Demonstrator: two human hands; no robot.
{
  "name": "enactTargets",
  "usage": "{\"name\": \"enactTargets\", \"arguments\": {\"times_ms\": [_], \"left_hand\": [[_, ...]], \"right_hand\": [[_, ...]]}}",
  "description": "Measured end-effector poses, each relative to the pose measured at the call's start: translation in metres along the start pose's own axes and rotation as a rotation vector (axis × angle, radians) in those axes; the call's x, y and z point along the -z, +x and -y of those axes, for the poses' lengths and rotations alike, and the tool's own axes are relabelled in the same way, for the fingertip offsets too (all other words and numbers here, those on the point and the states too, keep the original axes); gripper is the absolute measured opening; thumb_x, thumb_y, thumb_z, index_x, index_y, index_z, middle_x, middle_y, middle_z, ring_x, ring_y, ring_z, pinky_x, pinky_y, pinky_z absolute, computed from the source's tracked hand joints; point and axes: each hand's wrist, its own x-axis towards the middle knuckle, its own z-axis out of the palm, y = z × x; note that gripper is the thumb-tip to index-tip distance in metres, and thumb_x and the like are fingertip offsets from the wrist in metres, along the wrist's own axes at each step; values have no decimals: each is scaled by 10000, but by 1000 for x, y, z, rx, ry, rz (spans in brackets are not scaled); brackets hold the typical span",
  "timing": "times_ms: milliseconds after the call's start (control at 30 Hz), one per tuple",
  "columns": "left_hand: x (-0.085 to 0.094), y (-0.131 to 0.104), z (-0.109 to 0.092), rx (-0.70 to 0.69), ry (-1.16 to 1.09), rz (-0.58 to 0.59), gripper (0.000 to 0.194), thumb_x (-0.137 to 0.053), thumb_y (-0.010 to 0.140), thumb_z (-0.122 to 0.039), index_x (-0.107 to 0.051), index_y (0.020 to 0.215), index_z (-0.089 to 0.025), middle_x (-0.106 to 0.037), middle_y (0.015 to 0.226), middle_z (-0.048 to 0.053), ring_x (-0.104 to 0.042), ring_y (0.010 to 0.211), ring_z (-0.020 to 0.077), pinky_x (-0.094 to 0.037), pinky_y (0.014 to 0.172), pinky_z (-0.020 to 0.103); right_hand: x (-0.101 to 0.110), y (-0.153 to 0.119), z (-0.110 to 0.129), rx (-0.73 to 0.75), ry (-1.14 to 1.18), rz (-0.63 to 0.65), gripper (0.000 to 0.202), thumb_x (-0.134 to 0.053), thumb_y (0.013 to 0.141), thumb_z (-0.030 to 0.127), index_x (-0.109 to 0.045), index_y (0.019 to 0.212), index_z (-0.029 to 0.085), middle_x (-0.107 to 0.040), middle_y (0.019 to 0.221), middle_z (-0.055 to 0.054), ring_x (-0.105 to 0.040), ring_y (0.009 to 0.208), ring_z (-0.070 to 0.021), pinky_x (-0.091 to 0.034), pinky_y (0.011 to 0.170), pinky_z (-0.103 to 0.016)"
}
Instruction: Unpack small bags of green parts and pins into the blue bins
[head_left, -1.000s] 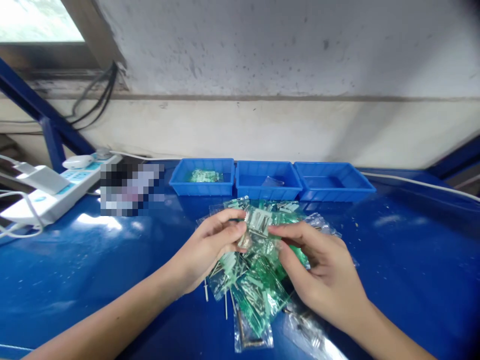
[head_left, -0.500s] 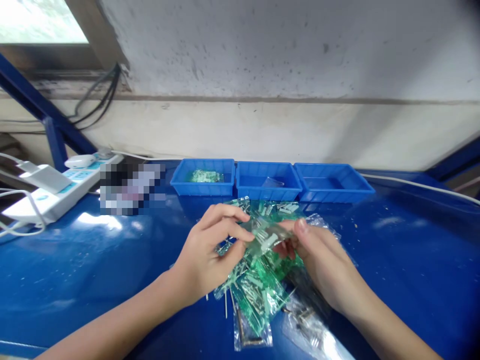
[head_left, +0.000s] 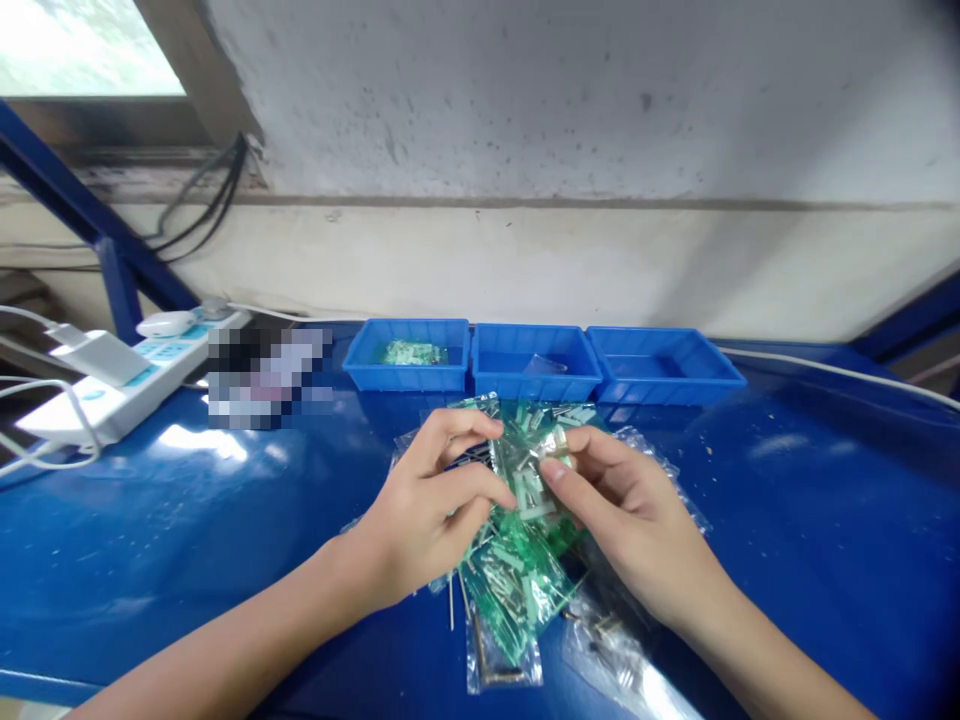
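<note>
A small clear plastic bag (head_left: 532, 492) with pale green and white parts inside is held up between both hands. My right hand (head_left: 637, 515) is closed on its upper right side, thumb in front and fingers behind. My left hand (head_left: 427, 505) pinches its left edge, with the upper fingers bent. Below lies a heap of green-tinted plastic bags (head_left: 514, 600) of small pale pieces. Nearer to me is a clear bag (head_left: 491, 670) holding an L-shaped metal piece. Another clear bag with metal hardware (head_left: 619, 650) lies beneath my right wrist.
Along the wall stand a left blue bin (head_left: 405, 378) with green-tinted bags, a middle blue bin (head_left: 536, 387) with one clear bag, and a right blue bin (head_left: 667, 392). A white power strip (head_left: 112, 410) with plugs and cables lies at left on the blue tabletop (head_left: 247, 520).
The small bag has turned more upright and towards me. My right thumb has moved down and left onto its front. My left fingers have shifted slightly along its edge.
</note>
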Motion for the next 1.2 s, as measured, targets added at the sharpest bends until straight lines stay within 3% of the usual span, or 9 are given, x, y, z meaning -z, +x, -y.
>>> {"name": "enactTargets", "arguments": {"times_ms": [167, 333, 467, 600, 667, 800, 900, 1067, 1200], "left_hand": [[6, 7, -4, 246, -52, -12, 145, -500, 860, -167, -639, 869, -208, -474, 1038, 70, -505, 1007, 198, -459, 888, 371], [9, 11, -2, 625, -512, 93, 459, -291, 939, -465, -624, 813, -176, -524, 687, 30, -504, 615, 135, -450, 608, 291], [5, 12, -3, 749, -597, 241, 271, -478, 881, -406, -592, 816, -169, -510, 586, -25, -472, 524, 98, -416, 547, 244], [3, 13, -5, 627, -489, 127, 108, -512, 862, -270, -496, 798, -185, -505, 603, -45, -472, 521, 85, -402, 517, 216], [6, 11, -4, 432, -266, 57, 86, -505, 866, -208, -488, 784, -188, -501, 612, -39, -469, 542, 89, -400, 526, 220], [13, 6, -2, -80, 161, 140, 121, -508, 841, -79, -565, 860, -185, -590, 824, 36, -532, 720, 131, -442, 652, 268], [15, 5, -2, -234, 297, 187, 225, -466, 839, -34, -590, 932, -197, -593, 887, 51, -524, 716, 134, -443, 633, 275], [9, 4, -2, -213, 267, 126, 238, -474, 833, -29, -622, 928, -189, -569, 876, 38, -526, 704, 118, -437, 600, 248], [9, 5, -4, 61, 69, 153, 163, -552, 845, -181, -616, 995, -191, -532, 944, 46, -528, 777, 125, -447, 675, 257]], "right_hand": [[-1, -5, 1, 357, -365, -175, 44, -555, 835, 212, -594, 856, 211, -629, 786, -7, -571, 684, -134, -452, 606, -270], [0, -6, 1, 544, -464, -51, 184, -527, 804, 75, -589, 887, 227, -632, 900, -14, -580, 905, -163, -473, 775, -318], [-2, -8, -3, 602, -579, -73, 224, -526, 800, 64, -618, 879, 252, -559, 1055, -42, -503, 1065, -208, -440, 881, -395], [-3, -10, -4, 512, -653, -227, 239, -510, 815, 102, -641, 908, 279, -419, 1178, -70, -423, 1161, -254, -435, 873, -432], [-2, -9, -2, 423, -623, -255, 193, -525, 825, 160, -637, 936, 271, -422, 1149, -80, -439, 1135, -258, -432, 877, -441], [2, -6, 5, 266, -383, -140, 168, -511, 868, 353, -636, 926, 257, -520, 972, -52, -533, 911, -198, -466, 767, -363], [3, -4, 7, 134, -195, -22, 285, -432, 903, 438, -644, 890, 249, -550, 745, -8, -543, 707, -152, -458, 623, -297], [0, -3, 0, 49, -185, -4, 186, -544, 856, 375, -620, 941, 228, -566, 647, 20, -564, 637, -144, -428, 521, -255], [-1, -5, -3, 301, -370, -137, 128, -565, 849, 238, -618, 966, 230, -639, 805, 5, -569, 662, -119, -451, 576, -258]]}}
